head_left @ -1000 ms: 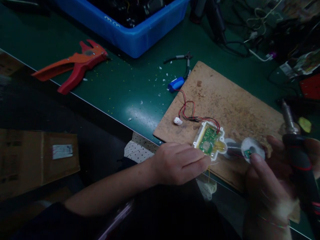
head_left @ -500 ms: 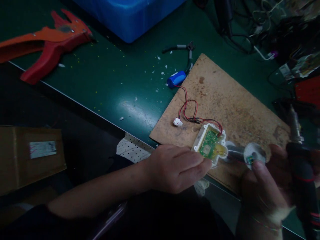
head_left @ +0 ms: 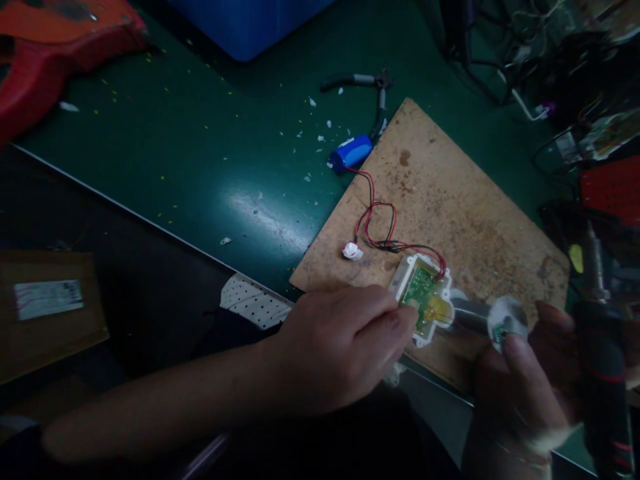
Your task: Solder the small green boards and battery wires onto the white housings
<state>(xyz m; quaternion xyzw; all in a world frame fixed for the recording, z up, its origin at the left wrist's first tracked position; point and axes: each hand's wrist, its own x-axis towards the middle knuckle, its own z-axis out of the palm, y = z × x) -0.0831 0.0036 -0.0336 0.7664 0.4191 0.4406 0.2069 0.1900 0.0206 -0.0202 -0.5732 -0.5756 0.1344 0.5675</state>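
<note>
A white plastic housing (head_left: pixel 399 283) with a green circuit board (head_left: pixel 416 285) inside lies at the board's near edge. My left hand (head_left: pixel 345 340) is closed on its near left corner, the fingertips covering part of the circuit board. A grey tube (head_left: pixel 470 313) and thin wires run right from the housing to a round white end piece (head_left: pixel 513 313) carrying a tiny green board. My right hand (head_left: pixel 530 387) grips this end piece, thumb at its lower edge. A black-handled soldering iron (head_left: pixel 603 353) stands tip up against the right fingers; its hold is partly hidden.
Red and black wires join the housing to a blue cylindrical battery (head_left: pixel 351 153) and a white connector (head_left: pixel 353 251). Under them lies a stained wooden board (head_left: pixel 450 193). Cutters (head_left: pixel 383 83), a red-orange hand tool (head_left: pixel 65 47), a blue bin (head_left: pixel 245 30) and tangled cables (head_left: pixel 530 73) surround it.
The view has shifted, sliding the red-orange tool and blue bin toward the upper left. My left fingertips have moved slightly left and up along the housing. The right hand keeps its grip.
</note>
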